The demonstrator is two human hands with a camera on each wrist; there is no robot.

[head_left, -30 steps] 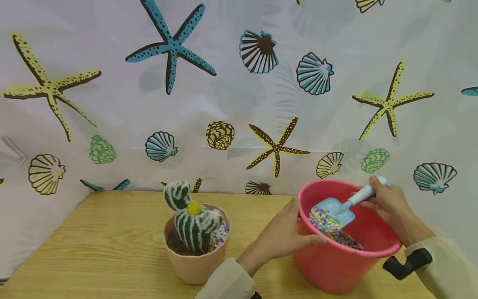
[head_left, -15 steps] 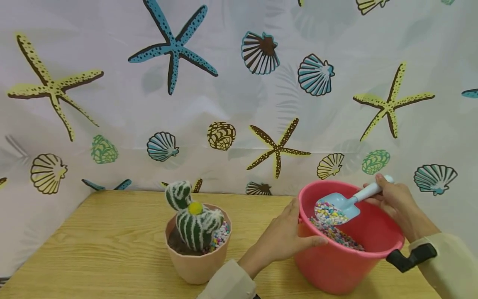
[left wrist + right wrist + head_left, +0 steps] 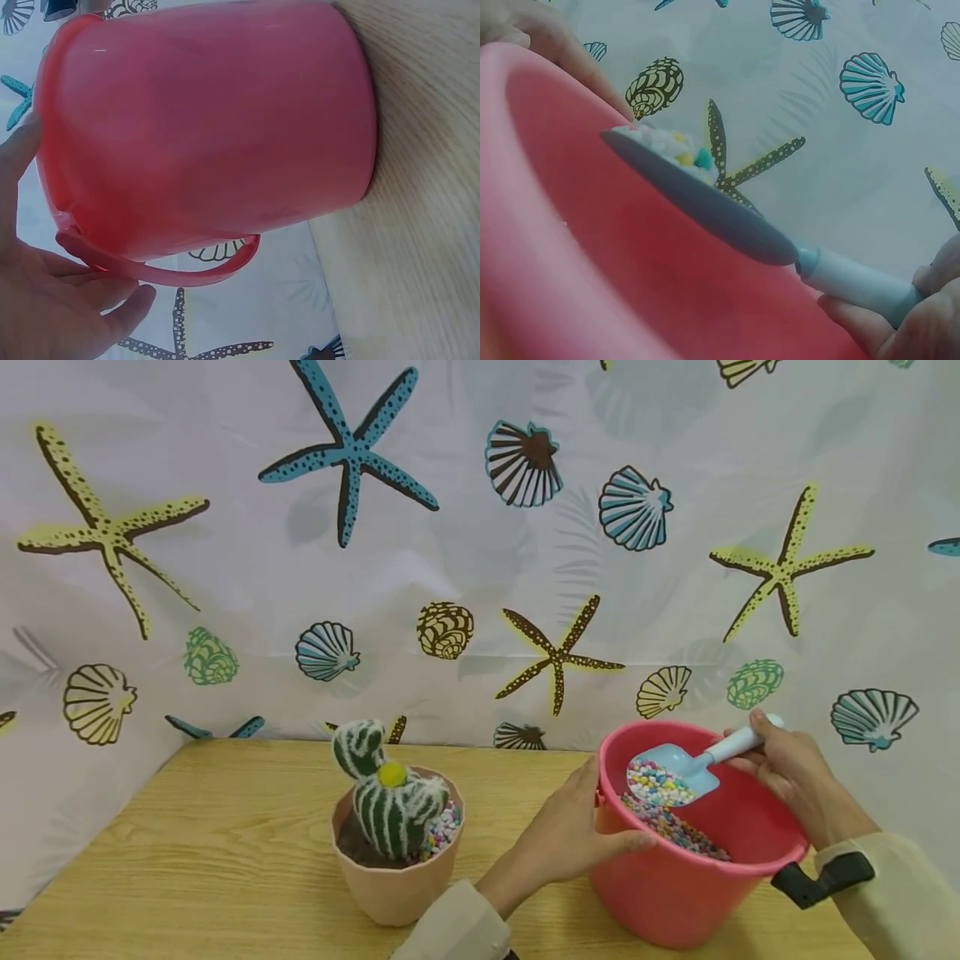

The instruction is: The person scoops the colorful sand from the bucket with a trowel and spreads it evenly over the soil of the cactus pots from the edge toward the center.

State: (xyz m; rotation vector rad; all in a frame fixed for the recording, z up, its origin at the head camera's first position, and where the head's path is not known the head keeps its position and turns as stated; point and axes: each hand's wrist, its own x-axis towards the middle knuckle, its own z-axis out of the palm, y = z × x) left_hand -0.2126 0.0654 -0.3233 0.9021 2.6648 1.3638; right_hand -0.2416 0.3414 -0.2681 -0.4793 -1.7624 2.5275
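Pale blue, loaded with multicoloured pebbles (image 3: 658,782), the scoop (image 3: 705,782) is held by its handle (image 3: 733,744) in the right hand (image 3: 797,772), inside the red bucket (image 3: 656,902); the left hand (image 3: 566,827), thumb spread wide, touches the rim (image 3: 697,857). Behind the bucket runs the table's back edge (image 3: 258,746).

Soft, diffuse light, faint shadows.

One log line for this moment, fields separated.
left grip: touching red bucket | right grip: holding blue scoop | load: coloured pebbles | scoop position: over bucket opening | potted cactus: on table
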